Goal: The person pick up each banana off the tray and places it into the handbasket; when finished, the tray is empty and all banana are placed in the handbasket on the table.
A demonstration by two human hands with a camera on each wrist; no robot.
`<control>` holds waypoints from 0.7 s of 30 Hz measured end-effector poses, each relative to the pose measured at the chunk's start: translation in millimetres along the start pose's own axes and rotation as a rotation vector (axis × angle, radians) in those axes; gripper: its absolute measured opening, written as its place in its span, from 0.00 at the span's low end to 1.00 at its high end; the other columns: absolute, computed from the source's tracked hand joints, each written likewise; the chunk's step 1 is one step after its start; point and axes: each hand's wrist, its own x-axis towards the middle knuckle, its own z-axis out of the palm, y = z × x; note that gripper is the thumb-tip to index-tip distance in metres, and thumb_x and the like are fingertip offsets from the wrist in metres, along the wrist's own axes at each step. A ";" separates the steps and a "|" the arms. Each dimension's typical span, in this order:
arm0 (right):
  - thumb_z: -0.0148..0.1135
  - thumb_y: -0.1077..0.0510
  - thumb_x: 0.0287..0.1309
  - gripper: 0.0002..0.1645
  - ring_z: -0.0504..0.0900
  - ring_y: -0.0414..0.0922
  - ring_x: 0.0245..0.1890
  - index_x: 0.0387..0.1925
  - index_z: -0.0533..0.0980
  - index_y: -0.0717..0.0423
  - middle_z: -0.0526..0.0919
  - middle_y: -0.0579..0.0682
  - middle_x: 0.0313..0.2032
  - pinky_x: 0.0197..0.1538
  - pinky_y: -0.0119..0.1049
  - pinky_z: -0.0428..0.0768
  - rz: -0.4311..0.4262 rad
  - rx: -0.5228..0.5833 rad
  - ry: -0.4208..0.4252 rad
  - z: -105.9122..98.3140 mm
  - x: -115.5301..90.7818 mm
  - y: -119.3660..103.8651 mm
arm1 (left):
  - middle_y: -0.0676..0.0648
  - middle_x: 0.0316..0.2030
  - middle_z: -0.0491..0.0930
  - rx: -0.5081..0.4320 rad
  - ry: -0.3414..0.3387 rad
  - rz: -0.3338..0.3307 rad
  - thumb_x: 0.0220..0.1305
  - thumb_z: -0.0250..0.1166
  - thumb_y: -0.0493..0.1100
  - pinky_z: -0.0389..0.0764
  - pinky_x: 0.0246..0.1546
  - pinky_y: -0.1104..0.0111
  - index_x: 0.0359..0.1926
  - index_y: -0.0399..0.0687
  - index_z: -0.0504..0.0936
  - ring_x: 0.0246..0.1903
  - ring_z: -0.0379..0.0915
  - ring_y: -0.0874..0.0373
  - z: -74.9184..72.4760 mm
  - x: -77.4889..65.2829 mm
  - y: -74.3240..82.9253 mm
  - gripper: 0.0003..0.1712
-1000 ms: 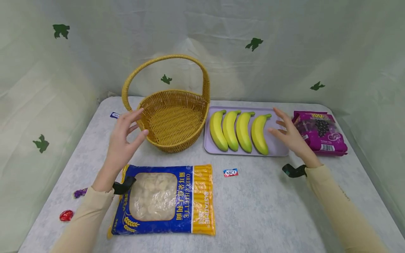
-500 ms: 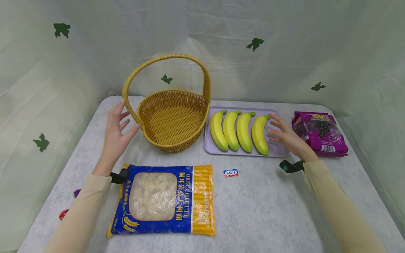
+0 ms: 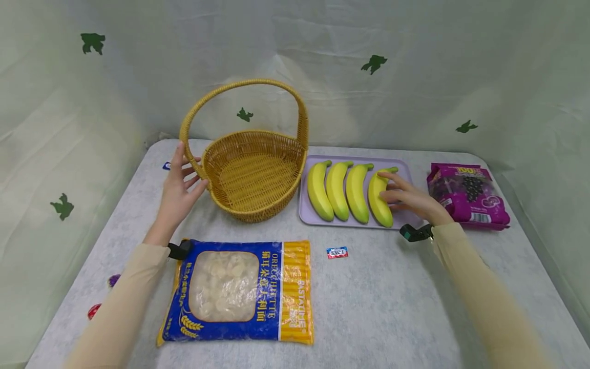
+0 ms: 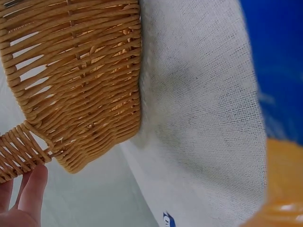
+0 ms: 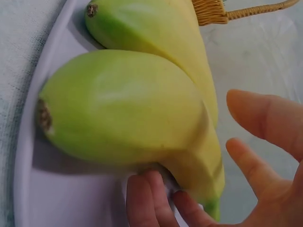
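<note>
- While bracketing the handle (image 3: pixel 186 130) of the wicker basket (image 3: pixel 253 184), touching it with loosely spread left hand (image 3: pixel 177 192).
- Poised with right hand (image 3: pixel 412 200) spread at the rightmost banana (image 3: pixel 379 205) on the lilac tray (image 3: pixel 405 166), beside the basket; hard to tell if touching.
- In the foreground, a blue-and-yellow pasta bag (image 3: pixel 237 292).

I see the left hand (image 3: pixel 177 193) at nine o'clock of the wicker basket (image 3: pixel 251 212), by its handle (image 3: pixel 251 82). At the basket's three o'clock, the right hand (image 3: pixel 413 201) reaches over the rightmost banana (image 3: pixel 379 205) on a lilac tray (image 3: pixel 403 168). A pasta bag (image 3: pixel 226 292) lies at the basket's six.
</note>
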 end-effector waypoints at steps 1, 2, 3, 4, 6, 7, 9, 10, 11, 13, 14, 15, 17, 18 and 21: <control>0.55 0.51 0.66 0.45 0.60 0.63 0.62 0.76 0.43 0.46 0.44 0.67 0.69 0.63 0.61 0.60 0.008 -0.015 0.009 1.0 1.4 -0.9 | 0.34 0.60 0.62 0.003 -0.001 -0.001 0.61 0.61 0.27 0.70 0.53 0.47 0.76 0.57 0.38 0.57 0.67 0.38 0.1 0.3 0.3 0.54; 0.56 0.51 0.66 0.44 0.61 0.63 0.61 0.75 0.44 0.46 0.45 0.68 0.68 0.63 0.61 0.61 0.012 -0.032 0.014 1.8 2.9 -1.3 | 0.34 0.60 0.62 0.005 -0.003 0.000 0.61 0.61 0.26 0.70 0.52 0.45 0.76 0.57 0.37 0.56 0.67 0.37 0.2 0.6 0.3 0.54; 0.56 0.50 0.66 0.44 0.62 0.62 0.59 0.75 0.45 0.47 0.46 0.68 0.68 0.62 0.60 0.62 0.015 -0.051 0.021 2.7 4.3 -1.9 | 0.33 0.59 0.62 0.005 -0.006 0.000 0.61 0.61 0.26 0.70 0.52 0.44 0.75 0.57 0.37 0.56 0.67 0.37 0.3 1.0 -0.2 0.54; 0.56 0.51 0.66 0.44 0.64 0.62 0.58 0.75 0.46 0.47 0.48 0.68 0.68 0.61 0.59 0.63 0.016 -0.071 0.027 3.8 5.4 -2.9 | 0.33 0.59 0.62 0.004 -0.007 0.002 0.60 0.61 0.25 0.70 0.51 0.43 0.75 0.57 0.37 0.56 0.68 0.36 0.3 1.2 -0.7 0.55; 0.57 0.51 0.65 0.43 0.66 0.59 0.54 0.75 0.48 0.49 0.51 0.69 0.66 0.60 0.56 0.66 0.020 -0.112 0.042 5.9 7.8 -4.3 | 0.32 0.58 0.62 0.006 -0.011 0.007 0.60 0.61 0.25 0.70 0.50 0.42 0.75 0.56 0.36 0.55 0.68 0.35 0.3 1.3 -1.4 0.55; 0.57 0.51 0.65 0.42 0.67 0.58 0.52 0.74 0.50 0.50 0.53 0.69 0.66 0.58 0.54 0.68 0.022 -0.133 0.052 6.8 8.3 -5.0 | 0.32 0.58 0.62 0.005 -0.013 0.009 0.60 0.61 0.25 0.70 0.50 0.42 0.75 0.56 0.36 0.55 0.67 0.34 0.5 1.4 -1.6 0.55; 0.58 0.53 0.64 0.41 0.69 0.55 0.49 0.73 0.52 0.51 0.56 0.69 0.64 0.56 0.51 0.71 0.024 -0.164 0.068 8.1 9.1 -6.1 | 0.33 0.57 0.62 0.009 -0.018 0.006 0.60 0.61 0.25 0.71 0.50 0.42 0.75 0.56 0.35 0.55 0.68 0.34 0.7 1.7 -2.3 0.56; 0.59 0.53 0.64 0.41 0.70 0.54 0.47 0.73 0.52 0.52 0.57 0.69 0.64 0.54 0.49 0.73 0.023 -0.172 0.074 8.5 9.2 -6.6 | 0.33 0.57 0.63 0.013 -0.019 0.004 0.60 0.61 0.25 0.71 0.50 0.42 0.75 0.56 0.35 0.55 0.68 0.34 0.8 1.8 -2.2 0.56; 0.59 0.54 0.63 0.41 0.70 0.53 0.46 0.73 0.53 0.52 0.58 0.69 0.63 0.53 0.48 0.73 0.023 -0.174 0.080 8.6 9.2 -6.8 | 0.33 0.57 0.63 0.014 -0.020 -0.001 0.60 0.62 0.25 0.71 0.50 0.42 0.75 0.56 0.35 0.55 0.68 0.34 0.9 1.8 -2.4 0.56; 0.59 0.55 0.63 0.40 0.70 0.53 0.44 0.73 0.54 0.53 0.59 0.69 0.61 0.52 0.46 0.74 0.024 -0.166 0.085 8.8 8.6 -7.3 | 0.34 0.57 0.63 0.015 -0.023 -0.010 0.60 0.62 0.25 0.71 0.50 0.42 0.75 0.57 0.35 0.55 0.68 0.35 0.8 1.8 -2.9 0.57; 0.58 0.56 0.63 0.40 0.70 0.53 0.44 0.73 0.54 0.53 0.59 0.69 0.61 0.52 0.46 0.74 0.024 -0.156 0.084 8.6 8.1 -7.4 | 0.34 0.57 0.62 0.015 -0.025 -0.011 0.60 0.62 0.25 0.71 0.50 0.42 0.75 0.57 0.35 0.55 0.68 0.35 0.8 1.8 -3.2 0.56; 0.58 0.56 0.64 0.40 0.70 0.53 0.45 0.73 0.53 0.53 0.58 0.69 0.61 0.53 0.47 0.74 0.025 -0.148 0.082 8.8 7.2 -7.8 | 0.34 0.57 0.62 0.012 -0.026 -0.011 0.60 0.61 0.25 0.70 0.50 0.42 0.75 0.57 0.35 0.55 0.68 0.35 0.9 1.6 -3.4 0.56; 0.58 0.55 0.64 0.40 0.69 0.55 0.49 0.73 0.53 0.51 0.56 0.69 0.63 0.56 0.50 0.72 0.028 -0.124 0.078 8.9 5.1 -9.0 | 0.34 0.57 0.62 -0.004 -0.029 -0.007 0.60 0.61 0.25 0.70 0.50 0.42 0.75 0.57 0.35 0.55 0.67 0.35 0.9 1.4 -4.0 0.56; 0.57 0.55 0.64 0.40 0.68 0.57 0.51 0.73 0.52 0.51 0.54 0.69 0.64 0.57 0.52 0.71 0.028 -0.110 0.074 9.1 3.9 -9.6 | 0.34 0.57 0.62 -0.007 -0.030 -0.004 0.60 0.61 0.25 0.70 0.50 0.41 0.75 0.56 0.35 0.55 0.67 0.35 0.8 1.3 -4.6 0.56; 0.57 0.53 0.64 0.41 0.62 0.61 0.60 0.74 0.51 0.48 0.47 0.67 0.69 0.61 0.58 0.65 0.007 -0.072 0.065 11.2 -0.9 -13.2 | 0.34 0.57 0.62 -0.020 -0.031 -0.003 0.60 0.61 0.25 0.70 0.50 0.41 0.75 0.56 0.35 0.55 0.67 0.35 1.5 1.3 -6.1 0.56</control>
